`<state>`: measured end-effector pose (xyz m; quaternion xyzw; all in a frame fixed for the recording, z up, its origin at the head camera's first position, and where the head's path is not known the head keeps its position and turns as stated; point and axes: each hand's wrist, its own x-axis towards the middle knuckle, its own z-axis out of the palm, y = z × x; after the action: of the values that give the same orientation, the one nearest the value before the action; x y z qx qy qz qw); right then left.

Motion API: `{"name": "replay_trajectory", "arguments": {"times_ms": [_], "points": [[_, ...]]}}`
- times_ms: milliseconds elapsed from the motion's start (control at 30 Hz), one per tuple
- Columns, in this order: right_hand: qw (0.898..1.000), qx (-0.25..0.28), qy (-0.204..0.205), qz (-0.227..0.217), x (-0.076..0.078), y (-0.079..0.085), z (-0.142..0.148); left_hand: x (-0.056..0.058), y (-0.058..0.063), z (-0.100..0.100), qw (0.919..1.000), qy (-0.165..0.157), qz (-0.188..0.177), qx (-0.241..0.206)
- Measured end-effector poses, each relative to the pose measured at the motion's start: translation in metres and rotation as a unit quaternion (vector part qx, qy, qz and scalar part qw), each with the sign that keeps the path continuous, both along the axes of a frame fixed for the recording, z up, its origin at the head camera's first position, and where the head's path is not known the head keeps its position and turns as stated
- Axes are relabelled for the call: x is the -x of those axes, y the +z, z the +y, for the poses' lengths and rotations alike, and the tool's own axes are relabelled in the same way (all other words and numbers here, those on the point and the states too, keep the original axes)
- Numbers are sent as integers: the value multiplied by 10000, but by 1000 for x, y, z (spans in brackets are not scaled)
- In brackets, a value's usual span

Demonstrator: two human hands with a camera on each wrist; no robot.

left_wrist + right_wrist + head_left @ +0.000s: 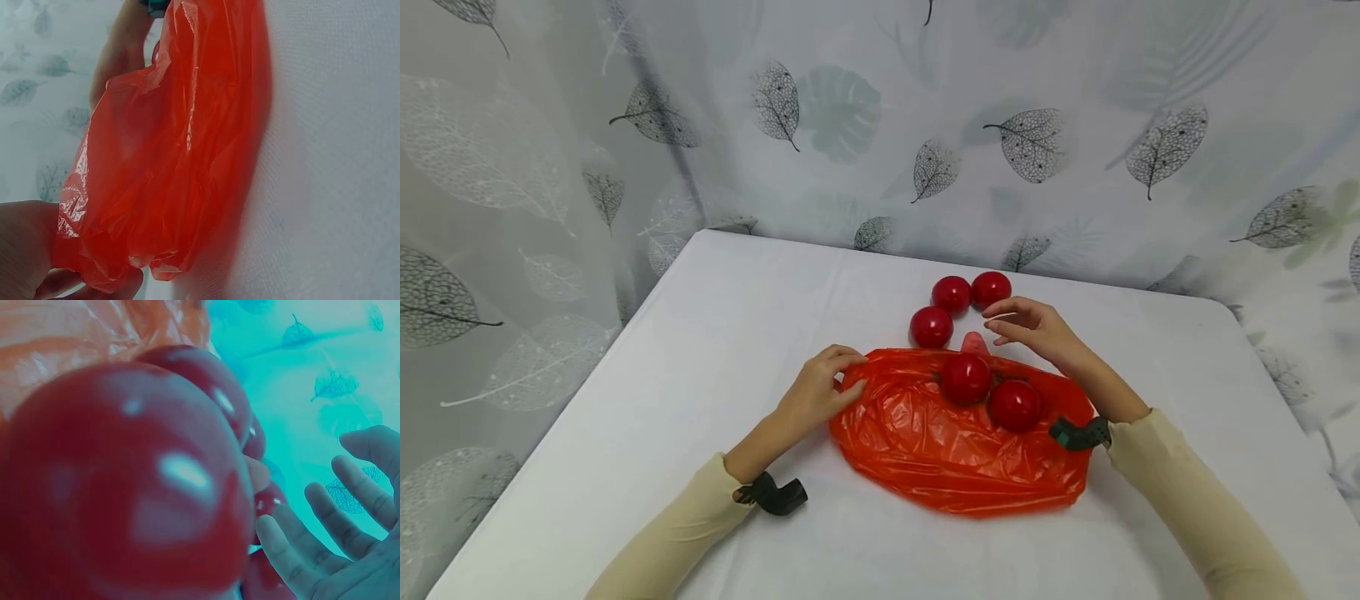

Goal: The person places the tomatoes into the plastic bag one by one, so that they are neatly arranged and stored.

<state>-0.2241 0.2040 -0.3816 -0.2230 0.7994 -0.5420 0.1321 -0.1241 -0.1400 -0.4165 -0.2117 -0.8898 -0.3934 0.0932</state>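
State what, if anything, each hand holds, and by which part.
The left hand grips the red plastic bag by its upper-left edge in the head view; the right hand holds nothing.

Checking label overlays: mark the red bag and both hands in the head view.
Red bag (942, 437): head view, bare crinkled plastic near its middle.
Left hand (818, 388): head view, middle of the hand.
Right hand (1037, 331): head view, middle of the hand.
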Motion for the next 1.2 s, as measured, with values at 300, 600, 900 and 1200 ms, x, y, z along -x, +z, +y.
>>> {"name": "replay_trajectory", "arguments": {"times_ms": [300,600,900,1200], "points": [[9997,-200,109,-73,12,5,-3,1,-3,-4,10000,31,39,43],[9986,-521,-39,119,26,7,2,1,-1,0,10000,-11,19,35],[9992,-219,-326,-36,39,7,5,0,0,-1,9999,-22,68,75],[9973,245,-689,-116,60,-2,6,2,-2,-4,10000,-2,82,55]]}}
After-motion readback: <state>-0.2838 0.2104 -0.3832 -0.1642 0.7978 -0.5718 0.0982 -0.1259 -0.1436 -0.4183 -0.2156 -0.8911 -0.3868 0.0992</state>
